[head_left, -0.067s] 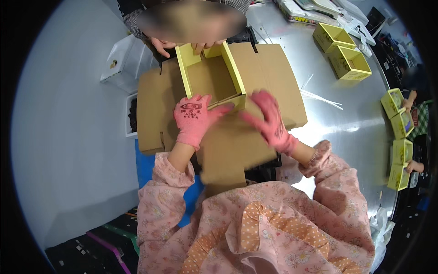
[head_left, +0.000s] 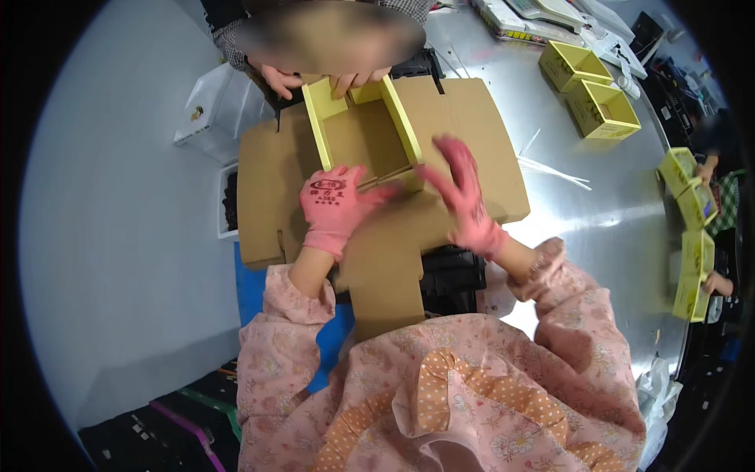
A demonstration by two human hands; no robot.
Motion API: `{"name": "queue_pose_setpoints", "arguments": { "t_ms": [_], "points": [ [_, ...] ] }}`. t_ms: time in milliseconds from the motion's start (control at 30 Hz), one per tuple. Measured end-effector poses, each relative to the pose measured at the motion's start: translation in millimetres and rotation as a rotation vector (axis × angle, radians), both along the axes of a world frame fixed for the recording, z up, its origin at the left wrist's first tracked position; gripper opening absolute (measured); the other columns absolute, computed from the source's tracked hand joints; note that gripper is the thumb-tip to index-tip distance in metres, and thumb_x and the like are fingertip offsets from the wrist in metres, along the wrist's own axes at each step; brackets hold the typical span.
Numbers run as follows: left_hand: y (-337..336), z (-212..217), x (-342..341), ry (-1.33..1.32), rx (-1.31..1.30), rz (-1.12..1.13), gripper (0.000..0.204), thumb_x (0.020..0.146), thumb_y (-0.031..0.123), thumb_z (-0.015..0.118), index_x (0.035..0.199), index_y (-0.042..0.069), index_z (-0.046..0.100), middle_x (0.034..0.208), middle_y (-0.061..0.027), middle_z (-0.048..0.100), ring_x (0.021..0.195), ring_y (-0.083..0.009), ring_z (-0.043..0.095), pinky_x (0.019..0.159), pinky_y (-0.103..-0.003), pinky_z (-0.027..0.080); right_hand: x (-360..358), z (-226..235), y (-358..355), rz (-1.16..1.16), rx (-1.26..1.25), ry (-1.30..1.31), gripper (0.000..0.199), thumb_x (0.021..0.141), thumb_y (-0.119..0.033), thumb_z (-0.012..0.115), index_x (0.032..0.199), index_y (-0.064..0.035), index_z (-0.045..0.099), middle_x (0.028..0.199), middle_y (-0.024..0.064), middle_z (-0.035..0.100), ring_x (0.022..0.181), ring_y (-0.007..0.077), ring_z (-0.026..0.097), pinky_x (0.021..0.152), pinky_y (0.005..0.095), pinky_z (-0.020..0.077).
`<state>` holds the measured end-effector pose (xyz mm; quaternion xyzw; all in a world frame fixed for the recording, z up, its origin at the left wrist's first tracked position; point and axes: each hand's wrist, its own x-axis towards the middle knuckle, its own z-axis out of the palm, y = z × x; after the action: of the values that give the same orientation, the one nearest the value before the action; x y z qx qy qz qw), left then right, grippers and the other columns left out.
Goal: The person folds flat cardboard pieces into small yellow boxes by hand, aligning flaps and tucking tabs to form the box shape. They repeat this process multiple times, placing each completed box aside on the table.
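A yellow box (head_left: pixel 402 124) without a lid stands on a flattened brown cardboard sheet with flaps (head_left: pixel 460 118). My left hand (head_left: pixel 334 206), in a pink glove, is closed at the box's near left corner. Its thumb stretches right along the near wall; the fingertips are partly hidden. My right hand (head_left: pixel 465 197), gloved the same, is raised just right of the near right corner. Its fingers are spread with nothing in them, and slightly blurred. Across from me, another person's hand (head_left: pixel 354 81) rests over the far wall of the box.
Below the cardboard shows a black crate (head_left: pixel 454 279). On the metal table (head_left: pixel 598 197) lie thin white strips (head_left: pixel 554 171), with two yellow boxes (head_left: pixel 604 110) farther back. At the far right, other people's hands touch more yellow boxes (head_left: pixel 692 271). A white bin (head_left: pixel 224 102) stands left.
My right hand has risen slightly, its fingers spreading wider. The cardboard edge below it has shifted, showing more of the black crate. My left hand stays at the box corner.
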<state>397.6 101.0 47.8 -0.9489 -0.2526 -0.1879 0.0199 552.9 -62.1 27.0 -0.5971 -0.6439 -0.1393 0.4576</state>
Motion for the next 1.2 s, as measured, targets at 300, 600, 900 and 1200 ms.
{"name": "queue_pose_setpoints", "arguments": {
  "t_ms": [300,600,900,1200],
  "points": [
    [34,-50,-30,-0.726,-1.218,-0.337,0.057,0.100,0.041,0.046,0.141,0.003,0.040,0.138,-0.0082,0.050,0.125,-0.0194,0.047,0.107,-0.031,0.036,-26,-17,76,0.123,0.243,1.064,0.050,0.097,-0.008,0.053,0.143,0.0002,0.034,0.132,0.0142,0.049,0.121,0.0210,0.048,0.102,0.0319,0.0369],
    [-8,-17,-1,-0.394,0.160,0.091,0.051,0.080,0.035,0.070,0.120,0.005,0.060,0.123,-0.0139,0.058,0.124,-0.0305,0.045,0.109,-0.056,0.027,30,33,54,0.063,-0.317,-0.296,0.065,0.079,-0.037,0.070,0.134,-0.0076,0.049,0.141,0.0161,0.044,0.129,0.0359,0.042,0.112,0.0526,0.0269],
    [10,18,-7,0.406,0.014,-0.178,0.052,0.078,0.049,0.065,0.104,0.004,0.062,0.107,-0.0105,0.066,0.116,-0.0280,0.054,0.114,-0.049,0.025,49,32,69,0.322,-0.556,-0.598,0.058,0.066,-0.033,0.076,0.113,-0.0063,0.054,0.103,0.0094,0.060,0.107,0.0244,0.057,0.114,0.0471,0.0297],
    [20,47,26,0.783,-1.177,-0.447,0.052,0.079,0.027,0.072,0.120,0.002,0.052,0.109,-0.0172,0.062,0.100,-0.0267,0.062,0.089,-0.038,0.048,5,27,41,0.373,-0.522,-0.295,0.030,0.072,-0.023,0.066,0.099,-0.0118,0.058,0.092,0.0066,0.062,0.098,0.0201,0.060,0.110,0.0458,0.0330]
  ]
}}
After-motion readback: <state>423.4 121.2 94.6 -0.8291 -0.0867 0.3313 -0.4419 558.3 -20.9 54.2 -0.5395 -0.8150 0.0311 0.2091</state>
